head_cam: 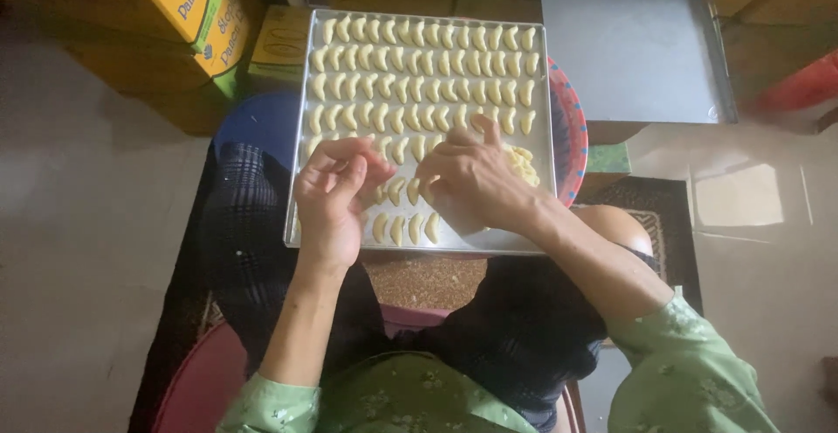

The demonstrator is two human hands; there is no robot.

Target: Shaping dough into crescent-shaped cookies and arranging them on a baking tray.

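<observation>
A: Dough crescents fill the metal baking tray in neat rows, from its far edge down to a short row near the person's knees.

B: And where does the tray sit?

A: It rests across the person's lap, partly over a round basin with a red and blue rim. A second, bare metal tray lies further off to the right, and yellow cardboard boxes stand at the far left.

B: What about the left hand?

A: It hovers over the tray's near left part, fingers loosely curled, thumb and fingertips drawn together. Whether a piece is pinched between them cannot be told.

B: And the right hand?

A: It lies palm down over the tray's near middle, fingers bent and half closed. It sits just beside a small lump of pale dough at its right side. What it grips underneath, if anything, is hidden by the hand itself.
</observation>
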